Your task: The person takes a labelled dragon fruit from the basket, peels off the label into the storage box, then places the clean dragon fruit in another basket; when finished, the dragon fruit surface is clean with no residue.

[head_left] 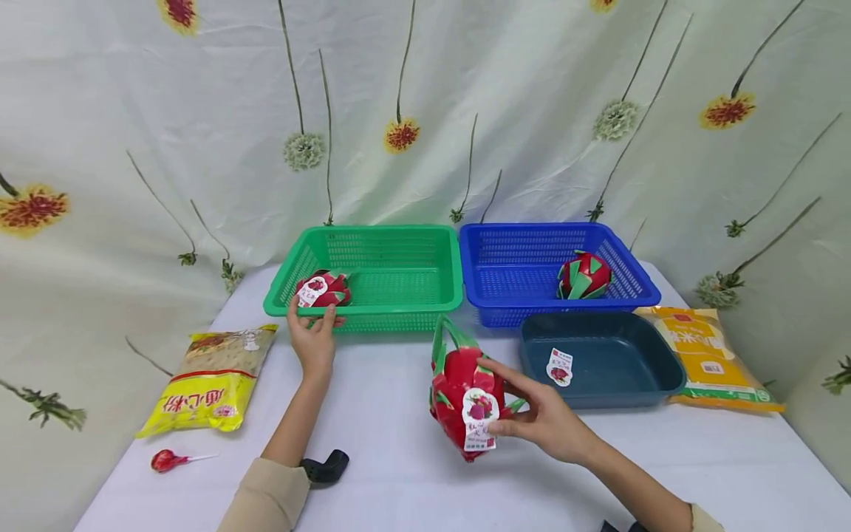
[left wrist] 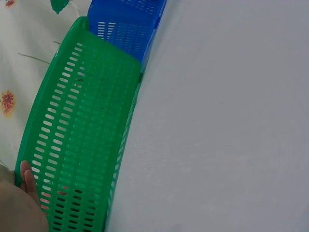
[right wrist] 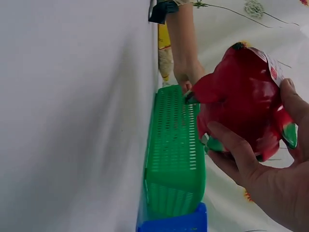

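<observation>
My right hand [head_left: 552,421] holds a red dragon fruit [head_left: 455,373] with green-tipped scales and a white label, above the table in front of the baskets. In the right wrist view, its fingers and thumb are around the dragon fruit [right wrist: 246,99]. My left hand [head_left: 314,351] grips the near rim of the green basket [head_left: 399,309] at its left end; in the left wrist view, fingers lie against the basket's side [left wrist: 82,125]. Just behind that hand, another labelled dragon fruit [head_left: 335,290] lies inside the green basket.
To the right, a blue basket [head_left: 479,301] holds a dragon fruit [head_left: 583,277]. In front of it stands a dark teal bin [head_left: 612,362] with a label sticker [head_left: 560,367], beside an orange bag [head_left: 705,355]. At left are a yellow bag [head_left: 206,391] and a red lollipop [head_left: 163,461].
</observation>
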Available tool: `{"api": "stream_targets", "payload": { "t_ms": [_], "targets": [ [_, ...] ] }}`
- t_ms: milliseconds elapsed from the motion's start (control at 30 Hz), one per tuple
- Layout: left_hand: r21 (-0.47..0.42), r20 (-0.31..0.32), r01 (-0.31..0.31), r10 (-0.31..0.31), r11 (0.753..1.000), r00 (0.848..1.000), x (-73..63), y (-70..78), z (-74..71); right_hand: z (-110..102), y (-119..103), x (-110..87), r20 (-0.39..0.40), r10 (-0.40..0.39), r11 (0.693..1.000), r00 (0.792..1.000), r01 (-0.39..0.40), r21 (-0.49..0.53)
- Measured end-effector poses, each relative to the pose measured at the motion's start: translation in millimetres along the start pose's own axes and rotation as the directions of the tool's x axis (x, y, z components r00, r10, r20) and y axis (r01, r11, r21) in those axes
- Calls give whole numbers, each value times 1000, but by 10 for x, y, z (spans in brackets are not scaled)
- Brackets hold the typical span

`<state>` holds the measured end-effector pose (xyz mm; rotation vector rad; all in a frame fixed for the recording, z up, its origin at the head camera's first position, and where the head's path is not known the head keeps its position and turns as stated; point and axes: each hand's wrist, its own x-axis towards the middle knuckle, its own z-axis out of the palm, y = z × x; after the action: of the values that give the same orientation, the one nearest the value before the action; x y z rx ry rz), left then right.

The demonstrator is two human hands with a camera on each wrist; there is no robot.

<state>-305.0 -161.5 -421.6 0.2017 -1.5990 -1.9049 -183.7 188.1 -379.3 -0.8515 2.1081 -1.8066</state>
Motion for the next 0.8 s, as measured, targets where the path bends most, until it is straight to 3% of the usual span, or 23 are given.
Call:
{"api": "stream_targets", "payload": {
  "t_ms": [167,367,467,633,800],
  "targets": [
    [8,10,-8,8,1000,1000,-13,10,-5,52,208,-32,78,92,996,993,-90,-24],
    [-11,11,-22,22,1000,1000,-4,12,-17,3,388,141,100,80,985,992,-64,-160],
    [-13,13,-18,18,1000,1000,-12,15,-17,-60,396,251,151,92,980,984,-63,-190],
    [29,10,-7,7,1000,1000,-10,-4,-19,-109,337,415,279,106,971,954,-39,-236],
    [39,14,-29,29,999,999,2,-23,-26,-120,228,602,413,92,939,906,59,-338]
  ]
}}
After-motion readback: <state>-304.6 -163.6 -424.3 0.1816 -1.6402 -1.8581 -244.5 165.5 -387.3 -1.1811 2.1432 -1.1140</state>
